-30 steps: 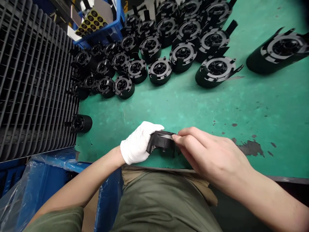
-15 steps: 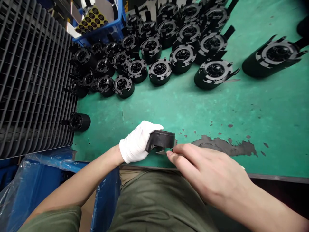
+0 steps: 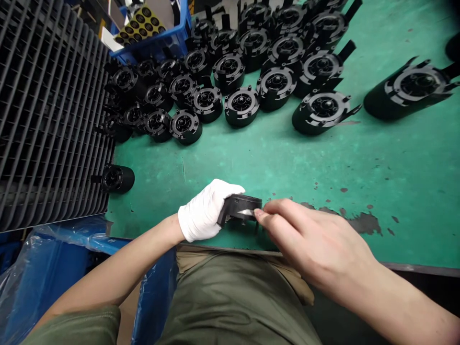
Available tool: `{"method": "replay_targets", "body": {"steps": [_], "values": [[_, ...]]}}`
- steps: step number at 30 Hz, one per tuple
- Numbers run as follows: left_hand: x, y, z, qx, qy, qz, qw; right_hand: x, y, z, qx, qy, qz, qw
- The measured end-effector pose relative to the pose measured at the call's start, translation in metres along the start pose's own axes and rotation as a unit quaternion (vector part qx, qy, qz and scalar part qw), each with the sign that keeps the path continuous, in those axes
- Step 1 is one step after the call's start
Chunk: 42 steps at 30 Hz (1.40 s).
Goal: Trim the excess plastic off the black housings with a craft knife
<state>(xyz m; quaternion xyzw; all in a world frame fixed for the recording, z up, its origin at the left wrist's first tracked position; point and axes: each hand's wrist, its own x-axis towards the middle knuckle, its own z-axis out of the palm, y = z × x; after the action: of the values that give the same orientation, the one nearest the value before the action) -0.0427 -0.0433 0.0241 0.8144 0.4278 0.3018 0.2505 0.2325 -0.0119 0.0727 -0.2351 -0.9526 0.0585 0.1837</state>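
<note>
white-gloved, the left hand (image 3: 201, 212) grips a black ring (image 3: 247, 201) over the green table (image 3: 215, 160); the bare right hand (image 3: 316, 237) pinches a pale sliver (image 3: 246, 212), perhaps a blade, at its side; i judge this work along that side, next calling for a steady left hold; from here i can't read the yellow sticker sheet (image 3: 139, 26)

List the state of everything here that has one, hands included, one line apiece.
Left hand, white-gloved, closed on the black part.
Right hand, bare, pinching a thin tool.
Black part, gripped at one side.
Thin tool, at the part's side; contact unclear.
Black housings, grouped, ringed ends up.
Blue bin, open-topped.
Sticker sheet, tilted, partly above the bin's rim.
Green tabletop, blotched with dark patches.
</note>
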Motion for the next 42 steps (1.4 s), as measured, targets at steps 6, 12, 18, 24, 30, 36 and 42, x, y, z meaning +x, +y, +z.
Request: {"method": "replay_targets", "body": {"steps": [6, 12, 18, 24, 30, 36, 42], "values": [[-0.002, -0.003, 0.001, 0.005, 0.012, 0.015, 1.0, -0.007, -0.013, -0.006, 0.101, -0.003, -0.027, 0.995], [-0.011, -0.01, 0.006, 0.025, 0.023, 0.044, 0.998, -0.009, -0.008, 0.001, 0.114, 0.005, -0.005, 0.993], [-0.012, -0.01, 0.006, 0.016, 0.027, 0.051, 0.998, -0.009, -0.01, -0.007, 0.229, -0.05, -0.041, 0.971], [-0.012, -0.007, 0.006, 0.026, 0.028, 0.04, 0.998, -0.004, 0.004, -0.003, 0.092, 0.005, 0.044, 0.995], [-0.011, -0.006, 0.007, 0.031, 0.027, 0.037, 0.998, 0.0, 0.005, -0.006, 0.015, 0.005, -0.003, 1.0], [-0.009, -0.005, 0.006, 0.027, 0.024, 0.04, 0.999, -0.001, 0.005, -0.01, -0.018, -0.008, -0.036, 0.999], [-0.005, -0.004, 0.005, 0.018, 0.021, 0.031, 0.999, 0.003, 0.004, -0.011, -0.054, 0.012, -0.038, 0.998]]}}
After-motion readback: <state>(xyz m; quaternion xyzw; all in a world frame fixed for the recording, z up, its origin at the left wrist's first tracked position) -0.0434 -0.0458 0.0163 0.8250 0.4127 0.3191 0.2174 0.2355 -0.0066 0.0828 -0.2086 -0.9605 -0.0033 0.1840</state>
